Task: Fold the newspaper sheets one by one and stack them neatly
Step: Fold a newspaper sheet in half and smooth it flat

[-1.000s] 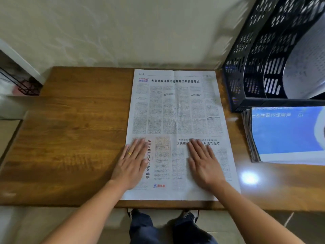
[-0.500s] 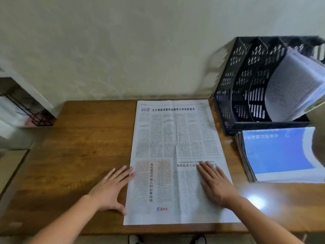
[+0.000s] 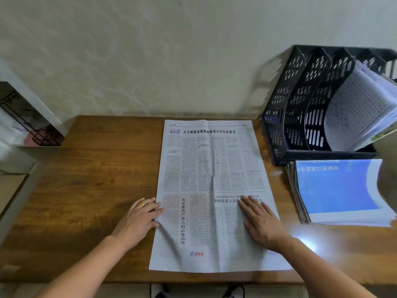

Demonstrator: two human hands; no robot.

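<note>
At the far left, beyond the edge of the wooden bench (image 3: 86,190), a black wire rack (image 3: 25,123) sits against the wall. Next along, the left hand (image 3: 137,222), wearing a gold ring (image 3: 141,204), lies on the bench at the left edge of the newspaper sheet (image 3: 212,175); its fingers are fairly straight and spread, fingertips reaching onto the paper's margin, the thumb at the paper's edge, and whether the thumb is under the edge cannot be told. The newspaper sheet lies spread flat in the middle of the bench, its top edge near the wall and its bottom edge close to the front edge of the bench, a vertical crease down its centre. The right hand (image 3: 261,224) rests palm down on the lower right part of the sheet, fingers straight and apart, holding nothing. To the right, well apart from the sheet, a stack of papers (image 3: 339,190) with a blue page on top lies on the bench. Behind it stands a black file rack (image 3: 300,108) with loose pages (image 3: 358,110) leaning in its right compartment.
</note>
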